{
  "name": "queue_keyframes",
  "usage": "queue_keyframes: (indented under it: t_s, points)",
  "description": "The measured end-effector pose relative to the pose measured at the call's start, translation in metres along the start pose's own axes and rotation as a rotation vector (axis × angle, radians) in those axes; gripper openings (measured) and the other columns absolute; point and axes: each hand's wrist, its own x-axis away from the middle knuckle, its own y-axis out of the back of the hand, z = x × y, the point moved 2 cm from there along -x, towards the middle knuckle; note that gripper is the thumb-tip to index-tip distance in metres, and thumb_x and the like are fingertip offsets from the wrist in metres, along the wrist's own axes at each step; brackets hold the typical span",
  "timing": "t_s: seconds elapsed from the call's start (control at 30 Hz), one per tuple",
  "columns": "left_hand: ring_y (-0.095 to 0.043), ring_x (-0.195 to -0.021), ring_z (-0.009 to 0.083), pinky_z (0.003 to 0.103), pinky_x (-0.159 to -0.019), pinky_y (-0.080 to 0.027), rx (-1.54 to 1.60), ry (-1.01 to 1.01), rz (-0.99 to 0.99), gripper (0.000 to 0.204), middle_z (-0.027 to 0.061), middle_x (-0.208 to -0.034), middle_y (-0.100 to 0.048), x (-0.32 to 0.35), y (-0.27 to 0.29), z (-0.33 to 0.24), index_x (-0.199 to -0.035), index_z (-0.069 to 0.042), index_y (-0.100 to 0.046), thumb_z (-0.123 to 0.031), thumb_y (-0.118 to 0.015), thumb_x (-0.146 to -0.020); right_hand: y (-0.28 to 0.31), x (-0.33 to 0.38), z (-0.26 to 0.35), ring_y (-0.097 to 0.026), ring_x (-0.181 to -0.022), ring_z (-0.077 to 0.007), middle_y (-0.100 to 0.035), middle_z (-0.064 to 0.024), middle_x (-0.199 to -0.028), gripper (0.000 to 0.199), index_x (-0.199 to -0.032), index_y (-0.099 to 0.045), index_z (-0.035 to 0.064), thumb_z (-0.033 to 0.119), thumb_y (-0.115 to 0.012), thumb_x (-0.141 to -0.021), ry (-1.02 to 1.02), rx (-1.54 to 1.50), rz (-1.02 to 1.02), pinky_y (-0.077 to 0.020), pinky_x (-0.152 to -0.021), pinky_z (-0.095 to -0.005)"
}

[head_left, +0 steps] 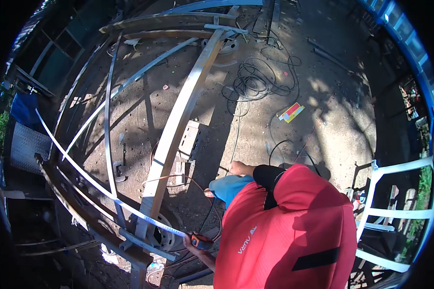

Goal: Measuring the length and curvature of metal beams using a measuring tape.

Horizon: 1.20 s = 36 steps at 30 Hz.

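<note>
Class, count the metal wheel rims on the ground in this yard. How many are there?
2. One wheel rim lies at the far end of the long beam, one at its near end; others may be hidden.

Ahead of you and to the right, a flat rectangular packet (pixel 291 112) lies on the dirt ground (pixel 323 130), just beside a tangle of black cable (pixel 255 82). It is banded in red, yellow and white. You see no signs or screens.

tape measure (pixel 106 190) across beam (pixel 178 120), cables (pixel 258 82) behind
</note>
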Motion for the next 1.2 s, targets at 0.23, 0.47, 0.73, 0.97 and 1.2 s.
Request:
queue_keyframes:
  t_s: [0.23, 0.47, 0.73, 0.97, 1.2]
  points:
    - [-0.061, -0.067, 0.0200, 0.033, -0.061, -0.053, -0.014, 0.046, 0.082, 0.018, 0.0041, -0.074, -0.059, -0.002, -0.043, -0.001, -0.089, -0.009, -0.057, -0.025, -0.064, -0.090, 0.034, 0.013, -0.036, -0.068, -0.098, -0.0383, -0.067, -0.0304, -0.102, 0.038, -0.096, -0.071, -0.0059, 0.027, -0.063, -0.077, -0.236, -0.032, -0.103, -0.0539, -0.084, -0.0461]
    - [-0.060, -0.067, 0.0174, 0.030, -0.060, -0.054, -0.101, -0.037, 0.090, 0.023, 0.0044, -0.077, -0.058, 0.002, -0.116, -0.001, -0.092, -0.012, -0.053, -0.028, -0.069, -0.087, 0.047, -0.052, -0.069, -0.067, -0.098, -0.0431, -0.063, -0.0329, -0.112, 0.048, -0.092, -0.072, -0.0058, 0.039, -0.071, -0.075, -0.028, 0.003, -0.042, -0.0549, -0.084, -0.0472]
    - [-0.059, -0.062, 0.0183, 0.032, -0.058, -0.053, -0.154, -0.102, 0.052, 0.019, 0.0049, -0.073, -0.057, -0.032, -0.176, 0.009, -0.088, -0.009, -0.053, -0.024, -0.065, -0.087, 0.022, -0.147, -0.083, -0.069, -0.080, -0.0347, -0.070, -0.0168, -0.083, 0.023, -0.078, -0.074, 0.0054, 0.020, -0.056, -0.078, 0.100, 0.164, -0.198, -0.0572, -0.074, -0.0467]
    - [-0.058, -0.064, 0.0172, 0.031, -0.063, -0.052, -0.095, -0.131, 0.037, 0.019, 0.0062, -0.074, -0.058, -0.025, -0.175, 0.013, -0.087, -0.006, -0.056, -0.023, -0.063, -0.090, 0.036, -0.131, -0.035, -0.066, -0.087, -0.0403, -0.068, -0.0210, -0.087, 0.027, -0.079, -0.071, 0.0029, 0.024, -0.055, -0.076, 0.088, -0.014, -0.055, -0.0528, -0.080, -0.0488]
    - [-0.061, -0.061, 0.0188, 0.031, -0.058, -0.052, -0.140, -0.010, 0.154, 0.021, 0.0093, -0.072, -0.061, -0.038, -0.173, 0.021, -0.085, -0.003, -0.056, -0.022, -0.058, -0.095, 0.036, -0.141, -0.065, -0.067, -0.074, -0.0350, -0.068, -0.0173, -0.078, 0.021, -0.071, -0.069, 0.0044, 0.017, -0.053, -0.076, 0.401, 0.265, -0.045, -0.0533, -0.071, -0.0475]
